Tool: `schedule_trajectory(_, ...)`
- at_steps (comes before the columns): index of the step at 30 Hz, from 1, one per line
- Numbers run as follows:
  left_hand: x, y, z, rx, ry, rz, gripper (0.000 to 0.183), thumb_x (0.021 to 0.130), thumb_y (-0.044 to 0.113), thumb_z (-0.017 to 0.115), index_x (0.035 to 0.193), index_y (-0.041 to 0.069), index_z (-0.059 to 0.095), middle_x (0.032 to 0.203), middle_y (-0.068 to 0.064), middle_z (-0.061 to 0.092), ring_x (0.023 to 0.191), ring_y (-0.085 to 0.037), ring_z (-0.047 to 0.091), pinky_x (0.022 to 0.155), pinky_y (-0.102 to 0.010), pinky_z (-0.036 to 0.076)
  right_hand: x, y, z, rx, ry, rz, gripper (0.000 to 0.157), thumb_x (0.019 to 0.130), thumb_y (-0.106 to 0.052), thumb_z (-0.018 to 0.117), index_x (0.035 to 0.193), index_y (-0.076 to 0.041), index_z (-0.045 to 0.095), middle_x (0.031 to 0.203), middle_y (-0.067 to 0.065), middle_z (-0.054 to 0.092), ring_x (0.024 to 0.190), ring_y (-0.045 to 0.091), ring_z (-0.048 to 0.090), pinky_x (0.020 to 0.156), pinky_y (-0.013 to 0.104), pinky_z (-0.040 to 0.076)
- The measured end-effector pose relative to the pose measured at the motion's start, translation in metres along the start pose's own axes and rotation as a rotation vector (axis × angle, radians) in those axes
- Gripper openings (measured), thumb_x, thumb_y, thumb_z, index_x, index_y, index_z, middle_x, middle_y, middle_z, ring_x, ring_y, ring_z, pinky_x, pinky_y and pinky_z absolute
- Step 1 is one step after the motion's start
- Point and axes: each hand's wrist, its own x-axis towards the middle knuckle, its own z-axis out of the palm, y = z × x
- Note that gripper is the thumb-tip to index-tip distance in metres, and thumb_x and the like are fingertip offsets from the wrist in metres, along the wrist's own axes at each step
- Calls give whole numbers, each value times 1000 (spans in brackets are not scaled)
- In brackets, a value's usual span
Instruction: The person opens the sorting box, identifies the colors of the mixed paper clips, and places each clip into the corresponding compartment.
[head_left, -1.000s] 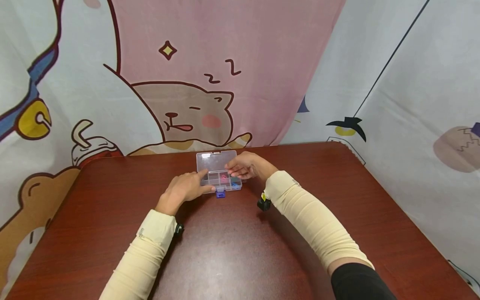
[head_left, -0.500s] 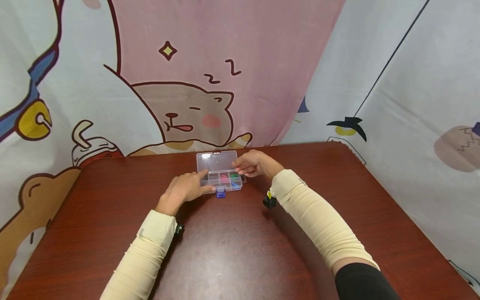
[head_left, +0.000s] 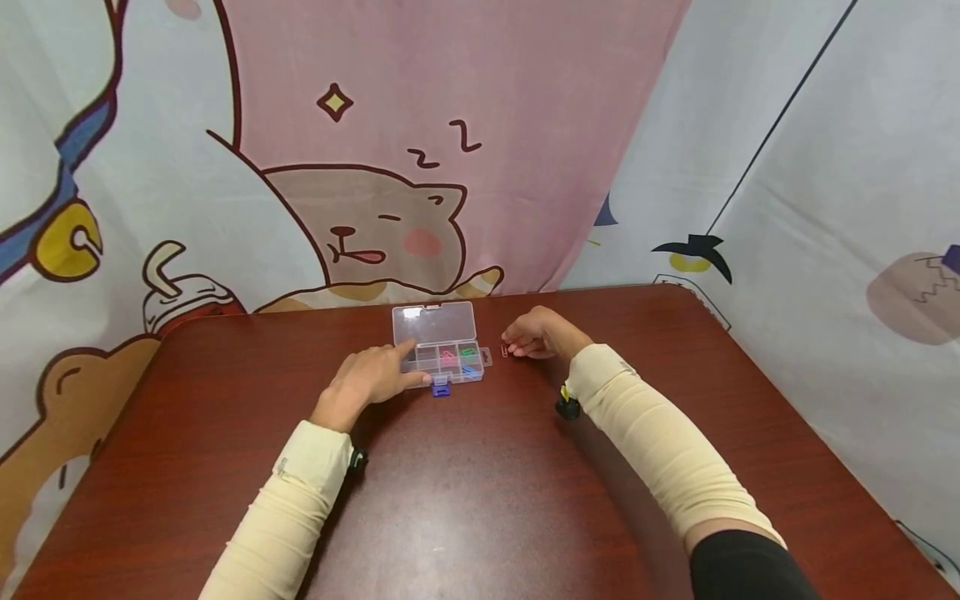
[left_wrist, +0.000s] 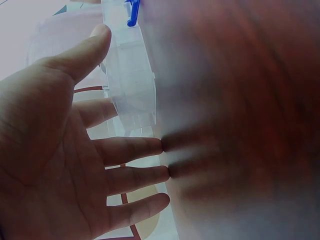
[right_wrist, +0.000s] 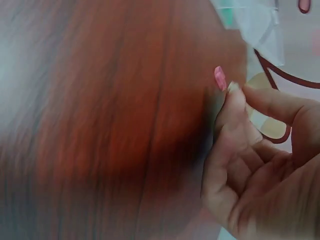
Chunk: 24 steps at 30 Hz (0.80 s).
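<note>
A clear plastic compartment box (head_left: 429,364) sits near the table's far edge, its lid (head_left: 435,323) raised and a blue latch (head_left: 441,389) at the front. Inside lie pink paper clips (head_left: 447,357), green clips (head_left: 468,352) and blue clips (head_left: 471,371) in separate compartments. My left hand (head_left: 369,372) holds the box's left end between thumb and index finger; the other fingers (left_wrist: 135,180) are straight, tips down by the table. Right of the box, my right hand (head_left: 542,335) pinches a pink paper clip (right_wrist: 220,78) between thumb and index finger, close over the table.
The brown wooden table (head_left: 450,483) extends toward me and to both sides. Behind it hangs a printed cloth (head_left: 555,167) with cartoon animals, meeting the table's far edge. A clear hanging tab (head_left: 486,357) sticks out from the box's right end.
My right hand has moved from over the box to the table on its right, and the pink paper clip in its fingers now shows. The left hand and box stay put.
</note>
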Motion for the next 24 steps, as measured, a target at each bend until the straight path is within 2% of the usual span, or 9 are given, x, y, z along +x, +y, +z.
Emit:
schedule_trajectory(6,0,0,-2,7,3,2,79,90,64,53,151,16,37,139,-22,53,123,-40,54,95,-57,44,-2,4,5,-177,143,-72,21,80,-21,78,83,-1,74,60,4,65,51,13,63,53,29,52)
schedule_trajectory(11,1,1,-1,-11,-8,-11,80,90,64,53,152,18,35,141,-21,51,125,-40,52,96,-57,44,-2,-1,14,-414,231,-75,27,77,-32,81,74,-6,73,61,4,67,52,14,65,49,28,51)
schedule_trajectory(13,0,1,0,-13,-7,-14,81,89,65,54,152,18,35,142,-20,51,126,-39,52,97,-56,44,-2,-4,17,-476,247,-62,27,77,-33,80,73,-8,73,62,3,69,54,13,66,48,27,50)
schedule_trajectory(17,-1,2,-1,-10,-6,-11,80,89,65,54,152,18,35,141,-21,52,126,-40,52,97,-56,43,-2,-8,21,-507,254,-35,24,77,-32,79,71,-10,73,63,3,69,55,13,67,45,26,47)
schedule_trajectory(24,-1,2,-1,-9,-11,-11,80,90,65,53,152,18,35,142,-20,51,126,-39,52,98,-56,43,-1,-9,25,-489,243,-31,19,80,-24,75,68,-9,74,62,3,69,55,13,68,44,27,46)
